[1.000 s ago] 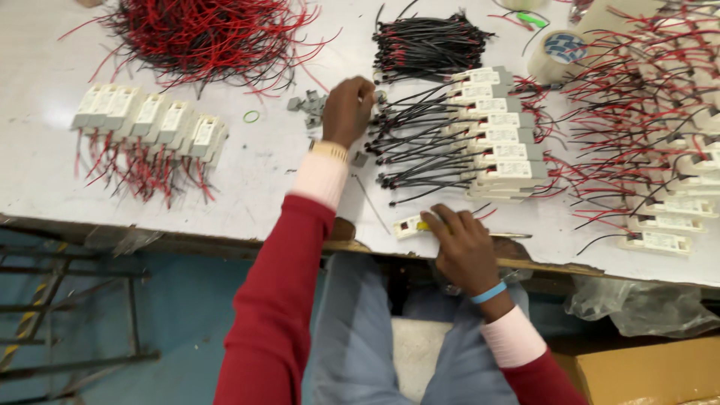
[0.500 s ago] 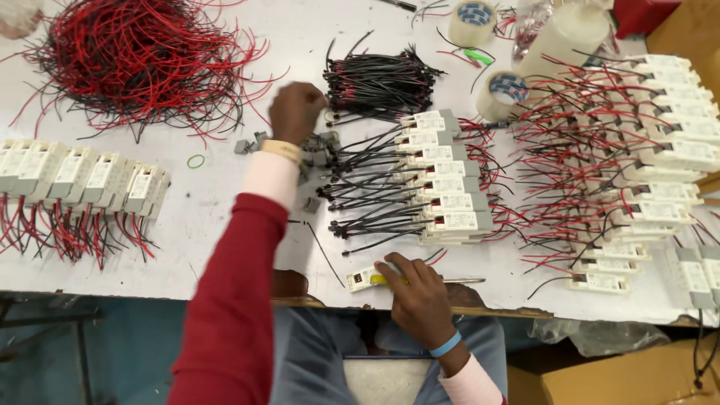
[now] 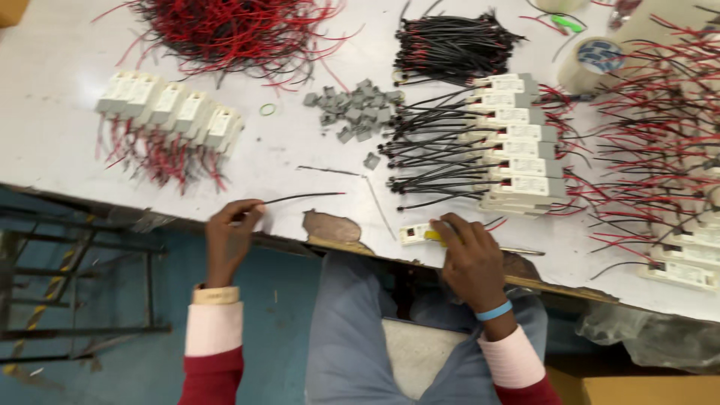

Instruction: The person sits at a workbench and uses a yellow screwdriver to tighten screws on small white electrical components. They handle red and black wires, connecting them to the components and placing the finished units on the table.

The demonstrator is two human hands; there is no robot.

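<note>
A: Report the left hand [image 3: 229, 236].

B: It sits at the near edge of the worn white worktable [image 3: 60, 127], fingers pinched on one end of a thin black wire [image 3: 300, 197] (the wire lies flat on the table, running right).

A: And the right hand [image 3: 471, 259]?

B: Closed over a small white rectangular plastic module [image 3: 414, 234] with a yellow part at the fingertips, just inside the table edge; what else the fingers grip cannot be made out.

A: Surroundings?

B: Just beyond the right hand, a stack of white modules with black leads [image 3: 517, 150]. Farther out, a cluster of small grey plastic clips [image 3: 352, 112], a row of white modules with red leads [image 3: 169, 109] at left, a tangled heap of red wires [image 3: 232, 30] and a bundle of black wires [image 3: 450, 45] at the far side, and a roll of clear tape [image 3: 592, 64] to the right.
</note>
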